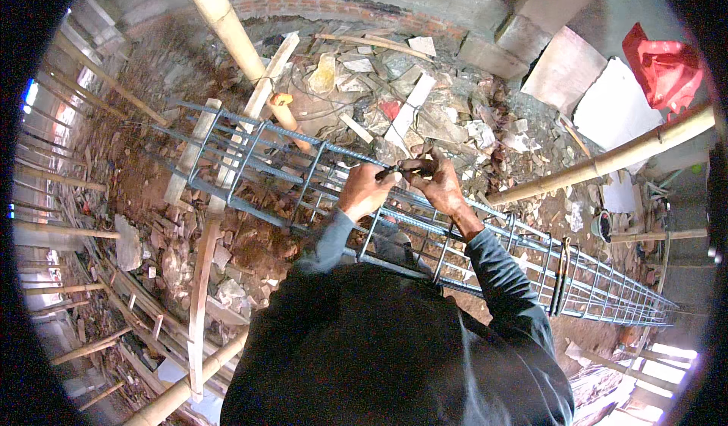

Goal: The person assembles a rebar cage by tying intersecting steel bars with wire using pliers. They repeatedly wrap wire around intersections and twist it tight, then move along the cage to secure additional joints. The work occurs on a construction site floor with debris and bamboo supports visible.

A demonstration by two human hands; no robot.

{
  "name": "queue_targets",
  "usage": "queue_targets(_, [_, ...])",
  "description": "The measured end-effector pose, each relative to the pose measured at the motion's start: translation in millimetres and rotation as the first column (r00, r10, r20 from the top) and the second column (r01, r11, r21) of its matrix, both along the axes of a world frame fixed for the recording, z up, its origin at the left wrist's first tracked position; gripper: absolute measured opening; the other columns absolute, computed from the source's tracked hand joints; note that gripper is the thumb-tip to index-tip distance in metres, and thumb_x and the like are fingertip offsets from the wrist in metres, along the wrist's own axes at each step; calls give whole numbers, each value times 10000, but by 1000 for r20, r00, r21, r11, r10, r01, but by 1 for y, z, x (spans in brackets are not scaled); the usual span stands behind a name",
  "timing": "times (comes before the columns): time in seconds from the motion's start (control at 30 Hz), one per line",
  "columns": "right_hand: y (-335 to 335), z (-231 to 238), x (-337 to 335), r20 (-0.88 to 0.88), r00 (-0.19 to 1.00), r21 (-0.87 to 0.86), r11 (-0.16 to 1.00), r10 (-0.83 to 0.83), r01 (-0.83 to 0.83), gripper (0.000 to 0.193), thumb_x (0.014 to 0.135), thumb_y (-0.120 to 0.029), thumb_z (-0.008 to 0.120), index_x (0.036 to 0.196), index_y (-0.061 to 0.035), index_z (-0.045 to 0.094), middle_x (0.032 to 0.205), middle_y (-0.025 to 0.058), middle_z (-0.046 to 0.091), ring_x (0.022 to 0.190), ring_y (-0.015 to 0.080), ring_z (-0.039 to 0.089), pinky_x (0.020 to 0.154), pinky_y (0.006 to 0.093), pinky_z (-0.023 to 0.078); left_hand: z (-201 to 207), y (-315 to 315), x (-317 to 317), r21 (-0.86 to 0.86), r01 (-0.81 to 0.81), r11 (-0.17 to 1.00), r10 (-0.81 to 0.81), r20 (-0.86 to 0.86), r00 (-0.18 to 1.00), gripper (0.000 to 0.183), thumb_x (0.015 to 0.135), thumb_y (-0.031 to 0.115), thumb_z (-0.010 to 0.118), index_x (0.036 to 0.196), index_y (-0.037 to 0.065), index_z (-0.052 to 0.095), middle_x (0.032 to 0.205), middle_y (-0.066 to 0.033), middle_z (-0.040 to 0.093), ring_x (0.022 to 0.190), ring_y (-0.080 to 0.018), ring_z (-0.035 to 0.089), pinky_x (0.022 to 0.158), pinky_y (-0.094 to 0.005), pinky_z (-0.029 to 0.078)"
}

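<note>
Left side: wooden batten point(274, 68) is running under the left end of the rebar cage point(308, 183). Cage is lying diagonally in front of the person, narrowing in view toward the right; its middle is sitting directly under the hands.

Left hand point(367, 191) is reaching up and right, elbow bent, back of the hand up. Its grip is closing down to a thumb-and-finger pinch on a small dark piece point(391, 173) just over the cage's far edge; piece is too blurred to identify.

Right hand point(441, 186) is angling up and left, wrist over the cage bars, fingers bunching toward the left fingertips. Its fingertips are sitting in shadow; can't tell if that grip is holding anything.

Further right, a dark long-handled tool point(561, 276) is hanging on the cage. Past it, a bamboo pole point(607, 157) is slanting up to the right, red plastic sheet point(663, 69) beyond.
</note>
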State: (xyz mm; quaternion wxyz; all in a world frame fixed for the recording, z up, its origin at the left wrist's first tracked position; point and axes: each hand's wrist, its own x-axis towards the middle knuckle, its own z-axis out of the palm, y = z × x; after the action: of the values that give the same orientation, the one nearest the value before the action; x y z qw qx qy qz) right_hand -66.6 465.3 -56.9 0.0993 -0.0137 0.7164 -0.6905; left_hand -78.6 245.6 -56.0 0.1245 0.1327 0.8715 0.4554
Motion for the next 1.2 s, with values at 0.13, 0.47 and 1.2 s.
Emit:
queue_targets(0.13, [-2, 1, 1, -94, 995, 235, 972, 22, 1, 443, 908, -22, 791, 1319, -18, 624, 1155, 115, 805, 1032, 181, 750, 928, 348, 588, 24, -21, 2, 232, -35, 972, -29, 263, 964, 281, 981, 138, 753, 1221, -6, 751, 1042, -136, 795, 916, -217, 738, 849, -354, 596])
queue_targets(0.47, [-5, 5, -5, -12, 1000, 206, 978, -5, 7, 248, 967, -97, 794, 1174, 36, 767, 1081, 125, 822, 982, 160, 747, 910, 322, 587, 25, -39, 11, 712, -207, 671, -134, 391, 911, 493, 895, -50, 775, 1370, -15, 646, 1205, -159, 766, 1128, -232, 732, 1022, -372, 591])
queue_targets(1.2, [-15, 19, 21, -406, 909, 559, 813, 96, 164, 275, 943, -74, 772, 1212, -21, 748, 1108, 155, 799, 1003, 308, 774, 811, 399, 593, 23, 19, -47, 284, -134, 949, 75, 209, 975, 192, 871, 143, 834, 1023, 29, 811, 983, -164, 805, 905, -317, 784, 825, -419, 597])
